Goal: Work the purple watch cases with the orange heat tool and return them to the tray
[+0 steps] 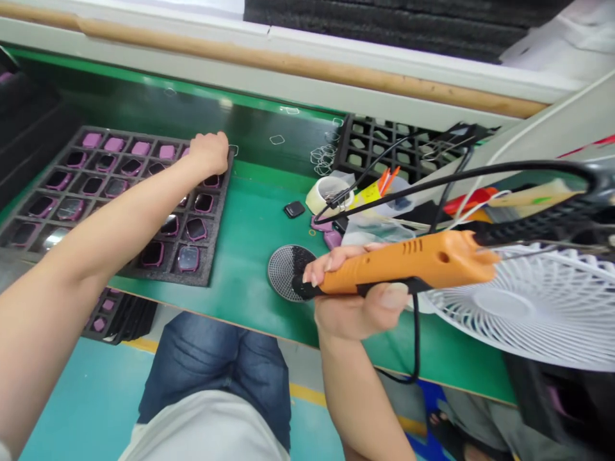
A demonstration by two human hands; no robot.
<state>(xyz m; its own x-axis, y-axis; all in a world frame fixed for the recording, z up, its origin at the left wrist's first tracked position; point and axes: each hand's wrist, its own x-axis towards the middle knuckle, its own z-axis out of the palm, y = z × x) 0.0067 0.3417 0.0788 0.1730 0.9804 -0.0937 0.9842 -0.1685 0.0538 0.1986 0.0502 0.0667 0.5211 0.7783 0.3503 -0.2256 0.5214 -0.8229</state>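
Observation:
My left hand (209, 153) reaches to the far right corner of a black foam tray (221, 211), its fingers curled down at a compartment. Whatever they pinch is hidden. Purple-framed watch cases (196, 228) with dark faces fill many compartments, and plain purple pieces (141, 148) lie along the back row. In my right hand (358, 307) is an orange corded electric screwdriver (408, 262), held sideways with the thumb along its black lever. Its front end points left, just over a round perforated dish (281, 272) with small dark bits on its right part. The tool's tip is hidden.
A roll of tape (317, 197), loose purple pieces (331, 239) and a black square piece (294, 209) lie beyond the dish. A white fan guard (523, 307) stands at right, with a black cable (461, 169) arching above. Another compartment tray (379, 144) sits behind.

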